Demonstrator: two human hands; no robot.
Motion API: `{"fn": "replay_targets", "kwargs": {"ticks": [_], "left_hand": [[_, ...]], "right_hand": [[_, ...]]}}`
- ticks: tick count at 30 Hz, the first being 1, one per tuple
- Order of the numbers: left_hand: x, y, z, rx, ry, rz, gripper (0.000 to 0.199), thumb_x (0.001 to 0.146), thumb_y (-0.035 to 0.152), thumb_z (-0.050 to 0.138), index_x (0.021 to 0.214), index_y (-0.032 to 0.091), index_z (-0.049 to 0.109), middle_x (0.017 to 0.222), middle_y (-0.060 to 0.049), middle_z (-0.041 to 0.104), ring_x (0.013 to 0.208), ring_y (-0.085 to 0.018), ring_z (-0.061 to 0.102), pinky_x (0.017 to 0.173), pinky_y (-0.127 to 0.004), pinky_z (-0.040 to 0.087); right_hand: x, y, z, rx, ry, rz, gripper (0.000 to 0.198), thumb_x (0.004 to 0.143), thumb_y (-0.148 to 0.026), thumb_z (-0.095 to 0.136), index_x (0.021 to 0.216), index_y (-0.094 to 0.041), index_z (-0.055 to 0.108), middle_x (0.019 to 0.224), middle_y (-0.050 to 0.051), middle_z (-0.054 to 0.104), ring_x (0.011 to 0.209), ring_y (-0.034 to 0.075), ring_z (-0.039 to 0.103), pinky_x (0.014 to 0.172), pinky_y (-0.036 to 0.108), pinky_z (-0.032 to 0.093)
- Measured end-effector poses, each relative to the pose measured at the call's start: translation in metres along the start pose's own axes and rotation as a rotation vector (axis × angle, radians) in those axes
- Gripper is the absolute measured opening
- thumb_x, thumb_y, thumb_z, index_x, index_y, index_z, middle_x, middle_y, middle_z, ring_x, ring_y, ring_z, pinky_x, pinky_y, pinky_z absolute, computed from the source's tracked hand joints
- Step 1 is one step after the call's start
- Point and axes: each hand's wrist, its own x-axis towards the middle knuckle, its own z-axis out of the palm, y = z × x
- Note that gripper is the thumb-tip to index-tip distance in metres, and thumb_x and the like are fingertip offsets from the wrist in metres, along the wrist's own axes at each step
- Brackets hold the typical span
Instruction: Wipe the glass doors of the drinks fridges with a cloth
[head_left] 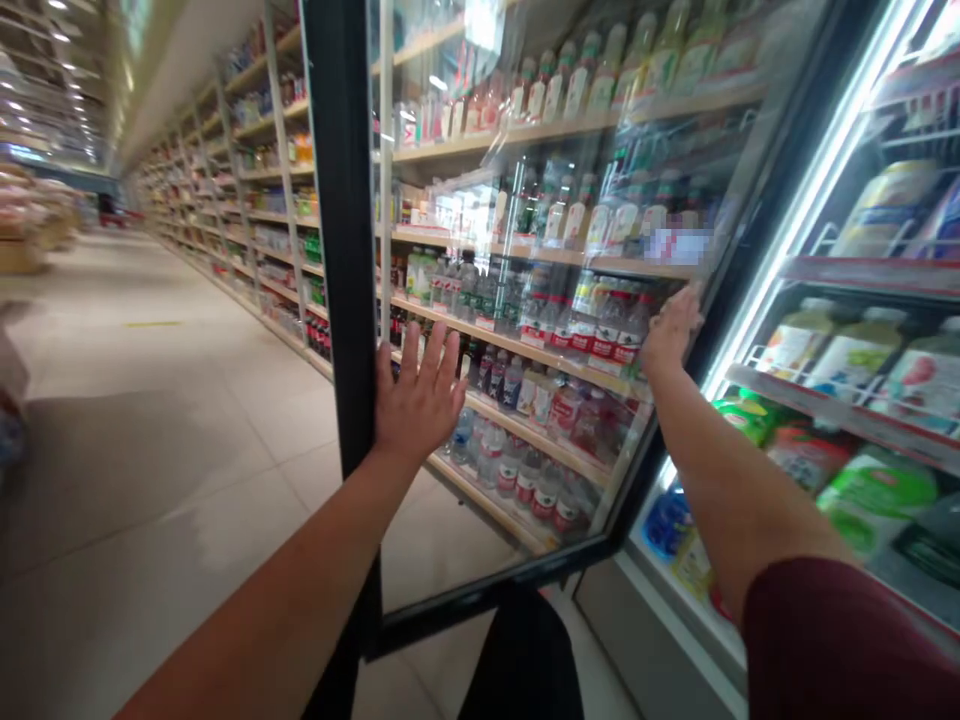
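A glass cooler door (339, 300) with a black frame stands swung open in front of me. My left hand (420, 400) lies flat against its glass beside the outer edge, fingers spread and nothing held. Farther right, my right hand (673, 325) is at the glass near the hinge side, just below a blurred label (679, 245). Its fingers point upward and look stretched out, though they are partly overlapped and slightly blurred. Whether its palm fully touches the glass I cannot tell.
Right of the door is the lit cooler, with bottles (862, 345) on wire shelves and green packages (877, 500) lower down. Through the glass show wooden shelves (525, 345) of drinks. A long shelf row (247, 180) runs back along the tiled floor (202, 400). My dark-clothed leg (525, 660) is below.
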Motion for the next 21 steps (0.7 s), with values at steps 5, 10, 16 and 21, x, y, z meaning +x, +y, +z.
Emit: {"fn": "replay_targets", "kwargs": {"ticks": [5,10,16,21], "left_hand": [[0.002,0.001,-0.001,-0.028,-0.040,-0.014,0.075,0.109,0.032,0.053,0.176,0.019,0.023,0.177,-0.017,0.027,0.168,-0.039,0.016,0.137,-0.070,0.003],[0.003,0.003,-0.001,-0.040,-0.060,-0.030,0.075,0.110,0.034,0.053,0.177,0.018,0.022,0.178,-0.018,0.024,0.168,-0.041,0.010,0.136,-0.071,0.003],[0.004,0.004,-0.001,-0.027,-0.085,-0.037,0.071,0.111,0.036,0.050,0.175,0.016,0.027,0.178,-0.018,0.025,0.169,-0.040,0.010,0.137,-0.070,0.005],[0.004,0.002,0.002,-0.029,-0.078,-0.033,0.068,0.112,0.036,0.050,0.174,0.015,0.031,0.177,-0.019,0.026,0.169,-0.039,0.010,0.137,-0.070,0.005]], "right_hand": [[-0.045,-0.016,0.010,0.054,0.022,-0.030,0.074,0.111,-0.046,0.022,0.169,-0.002,0.033,0.180,0.023,0.027,0.173,0.026,0.013,0.141,0.057,0.013],[-0.007,-0.050,0.011,0.041,0.026,0.032,0.072,0.112,-0.040,0.016,0.170,0.000,0.027,0.180,0.025,0.023,0.172,0.029,0.015,0.141,0.061,0.008],[-0.052,-0.136,0.027,0.046,-0.058,-0.449,0.075,0.112,-0.057,0.015,0.170,-0.015,0.036,0.181,0.011,0.029,0.174,0.026,0.003,0.141,0.056,0.015],[-0.066,-0.169,0.029,0.043,-0.097,-0.544,0.067,0.113,-0.047,0.016,0.174,-0.020,0.028,0.181,0.009,0.029,0.174,0.025,0.006,0.141,0.058,0.018]]}}
